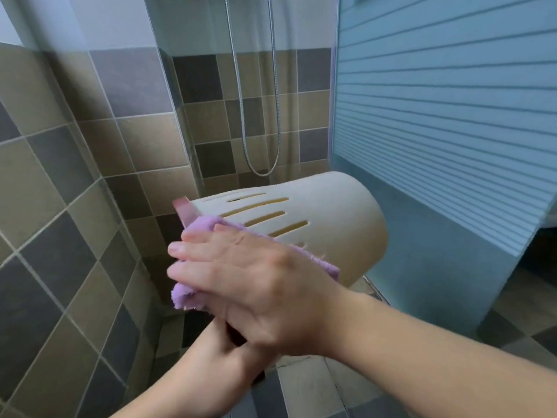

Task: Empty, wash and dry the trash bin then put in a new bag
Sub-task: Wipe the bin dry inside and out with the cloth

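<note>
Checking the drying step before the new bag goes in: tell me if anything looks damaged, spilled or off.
Nothing stands out. The cream slotted plastic bin is held tipped on its side, as drying calls for. The right hand presses a lilac terry cloth flat on its wall. The left hand is mostly hidden beneath.

Bare checkered tile floor (304, 393)

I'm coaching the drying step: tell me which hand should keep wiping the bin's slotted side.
Right. The right hand already presses the purple cloth flat on the bin; the left hand is underneath, apparently supporting the bin.
</note>
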